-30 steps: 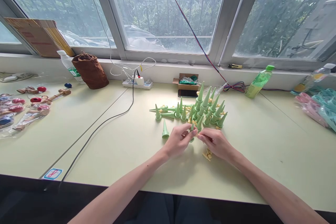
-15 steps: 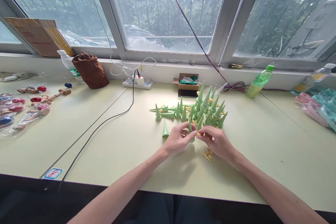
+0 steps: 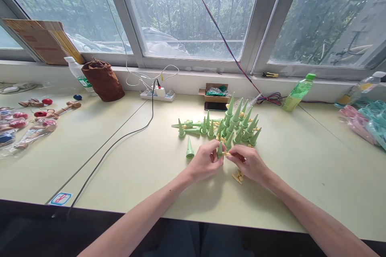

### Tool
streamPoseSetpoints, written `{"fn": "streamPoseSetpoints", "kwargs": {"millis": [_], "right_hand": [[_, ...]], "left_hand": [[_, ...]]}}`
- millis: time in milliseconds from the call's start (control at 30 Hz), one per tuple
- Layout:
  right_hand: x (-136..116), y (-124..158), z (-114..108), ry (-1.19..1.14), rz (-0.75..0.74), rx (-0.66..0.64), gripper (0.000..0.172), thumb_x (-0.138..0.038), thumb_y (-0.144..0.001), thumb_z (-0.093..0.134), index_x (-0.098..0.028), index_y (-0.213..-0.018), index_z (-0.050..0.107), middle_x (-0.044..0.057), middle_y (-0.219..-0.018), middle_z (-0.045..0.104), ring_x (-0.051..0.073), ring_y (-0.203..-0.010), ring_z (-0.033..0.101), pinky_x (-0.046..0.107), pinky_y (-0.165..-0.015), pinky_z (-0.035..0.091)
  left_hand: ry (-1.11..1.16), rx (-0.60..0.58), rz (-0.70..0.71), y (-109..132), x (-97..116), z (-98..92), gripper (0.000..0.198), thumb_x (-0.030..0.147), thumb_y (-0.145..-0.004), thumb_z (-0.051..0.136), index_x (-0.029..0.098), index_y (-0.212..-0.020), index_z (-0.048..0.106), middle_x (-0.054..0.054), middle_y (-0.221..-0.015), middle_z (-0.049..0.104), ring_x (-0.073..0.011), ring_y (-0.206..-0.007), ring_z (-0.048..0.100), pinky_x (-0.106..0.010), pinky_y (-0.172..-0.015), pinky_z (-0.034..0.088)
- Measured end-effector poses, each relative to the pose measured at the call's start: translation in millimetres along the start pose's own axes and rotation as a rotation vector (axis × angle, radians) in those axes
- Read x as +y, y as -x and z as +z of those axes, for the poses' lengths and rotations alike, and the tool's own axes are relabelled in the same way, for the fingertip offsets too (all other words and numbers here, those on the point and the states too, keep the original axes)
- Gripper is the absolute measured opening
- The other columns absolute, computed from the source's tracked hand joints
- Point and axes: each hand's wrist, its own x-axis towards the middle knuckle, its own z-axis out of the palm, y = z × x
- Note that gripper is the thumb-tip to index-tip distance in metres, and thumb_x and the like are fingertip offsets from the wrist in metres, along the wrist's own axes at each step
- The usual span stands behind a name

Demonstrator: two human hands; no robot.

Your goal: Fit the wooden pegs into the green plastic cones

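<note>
My left hand (image 3: 208, 158) is closed around a green plastic cone (image 3: 220, 150), held point up. Between the fingertips of my right hand (image 3: 249, 160) is a small yellow plastic piece (image 3: 226, 153), pinched against the side of that cone. On the table just below the right hand lies a little pile of yellow pieces (image 3: 238, 176). A single green cone (image 3: 189, 148) stands upright left of my left hand. Behind both hands is a cluster of green cones (image 3: 237, 116), several with yellow pieces on them, some upright and some lying down.
Behind the cluster are a small cardboard box (image 3: 216, 93) and a dark phone (image 3: 215, 106). A green-capped bottle (image 3: 298, 93) leans at the right. A black cable (image 3: 132, 131) crosses the table to the power strip (image 3: 158, 95). Wrapped wooden toys (image 3: 36, 128) lie far left.
The cone in my left hand has turned and shifted slightly, so more of the yellow piece shows between the hands. My right hand stays nearly in place.
</note>
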Motion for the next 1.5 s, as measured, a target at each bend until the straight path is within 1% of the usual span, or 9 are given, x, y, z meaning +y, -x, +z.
{"fn": "streamPoseSetpoints", "kwargs": {"millis": [167,367,567,767,900,1000,1233,1500], "right_hand": [[-0.1,0.8,0.3,0.017,0.002,0.007,0.023,-0.029,-0.097,0.053,-0.018,-0.077,0.057,-0.002,-0.061,0.048,0.011,-0.052,0.039,0.026,-0.051,0.034],[-0.9,0.7,-0.3,0.027,0.002,0.04,0.027,-0.033,-0.098,0.052,-0.019,-0.075,0.056,-0.002,-0.059,0.047,0.011,-0.051,0.037,0.025,-0.049,0.033],[-0.6,1.6,0.2,0.033,0.008,0.042,0.028,-0.034,-0.098,0.052,-0.019,-0.074,0.057,-0.002,-0.058,0.048,0.011,-0.05,0.037,0.025,-0.049,0.033],[0.3,1.4,-0.1,0.039,0.003,0.044,0.028,-0.033,-0.098,0.052,-0.02,-0.073,0.056,-0.002,-0.057,0.047,0.012,-0.049,0.037,0.026,-0.048,0.033],[1.5,1.1,-1.2,0.046,0.001,0.044,0.029,-0.034,-0.098,0.051,-0.02,-0.074,0.056,-0.002,-0.058,0.048,0.012,-0.05,0.037,0.026,-0.049,0.033],[2.5,1.5,-1.9,0.047,-0.006,0.043,0.029,-0.034,-0.098,0.051,-0.02,-0.074,0.056,-0.002,-0.058,0.048,0.012,-0.05,0.037,0.025,-0.049,0.033],[2.9,1.0,-2.4,0.055,-0.029,0.031,0.032,-0.036,-0.099,0.049,-0.02,-0.073,0.057,-0.001,-0.058,0.05,0.012,-0.05,0.039,0.025,-0.048,0.034],[5.5,2.2,-1.7,0.055,-0.029,0.015,0.035,-0.038,-0.1,0.047,-0.019,-0.072,0.057,-0.001,-0.058,0.05,0.012,-0.05,0.04,0.025,-0.048,0.035]], "left_hand": [[-0.019,0.015,0.087,-0.1,-1.2,-0.2,0.021,0.008,-0.08,0.055,0.015,-0.099,0.064,-0.004,-0.094,0.058,-0.0067,-0.062,0.054,-0.02,-0.058,0.049],[-0.011,0.04,0.164,0.3,-1.9,0.4,0.019,0.009,-0.083,0.054,0.015,-0.096,0.066,-0.007,-0.099,0.06,-0.0104,-0.073,0.06,-0.022,-0.061,0.053],[-0.014,0.041,0.183,0.0,-4.5,0.5,0.017,0.011,-0.084,0.055,0.016,-0.095,0.068,-0.008,-0.099,0.061,-0.0131,-0.081,0.062,-0.021,-0.061,0.055],[-0.003,0.026,0.179,-0.7,-6.4,-0.3,0.014,0.016,-0.089,0.056,0.016,-0.095,0.069,-0.007,-0.098,0.061,-0.0108,-0.075,0.061,-0.022,-0.062,0.056],[0.031,0.0,0.157,-0.4,-8.4,-0.8,0.016,0.023,-0.093,0.056,0.017,-0.096,0.07,-0.007,-0.097,0.06,-0.007,-0.062,0.058,-0.021,-0.055,0.055],[0.04,-0.018,0.133,0.4,-9.0,-1.8,0.016,0.024,-0.095,0.056,0.017,-0.097,0.071,-0.006,-0.096,0.058,-0.0044,-0.054,0.055,-0.02,-0.051,0.053],[0.027,-0.05,0.117,1.6,-9.6,-3.9,0.018,0.027,-0.095,0.055,0.018,-0.098,0.071,-0.004,-0.09,0.054,-0.0044,-0.053,0.055,-0.019,-0.049,0.052],[0.022,-0.055,0.116,2.3,-11.6,-3.3,0.02,0.03,-0.095,0.056,0.018,-0.097,0.071,-0.004,-0.09,0.054,-0.0054,-0.054,0.056,-0.019,-0.049,0.051]]}}
